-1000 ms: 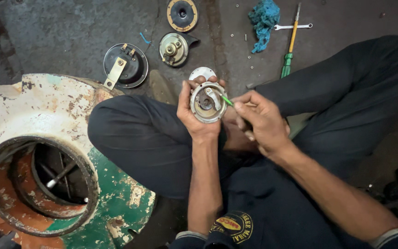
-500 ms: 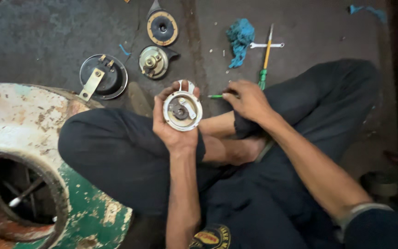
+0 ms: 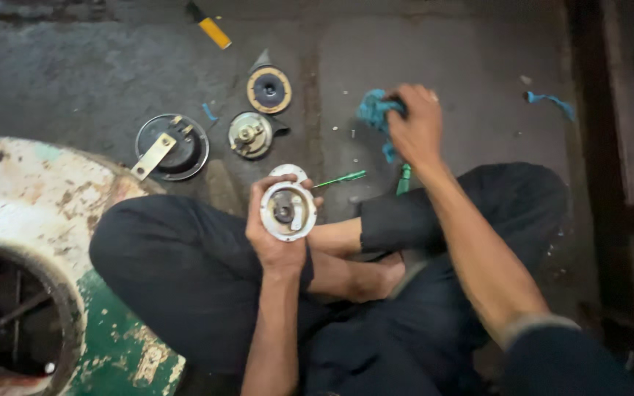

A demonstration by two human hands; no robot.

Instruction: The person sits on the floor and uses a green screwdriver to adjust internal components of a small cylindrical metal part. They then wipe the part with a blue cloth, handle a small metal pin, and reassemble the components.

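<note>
**Right hand leaves the disc for the rag**

A rusted white-and-green drum (image 3: 45, 220) fills the near left, beside the person's crossed legs. The right hand (image 3: 414, 121), working at the disc a second ago, has reached far right and now closes its fingers on the blue rag (image 3: 373, 110); its green tool (image 3: 340, 178) lies on the floor, so wiping seems to be replacing probing. The left hand (image 3: 277, 235) grips the disc (image 3: 288, 211) over the lap: round, pale metal, with a dark hub.
</note>
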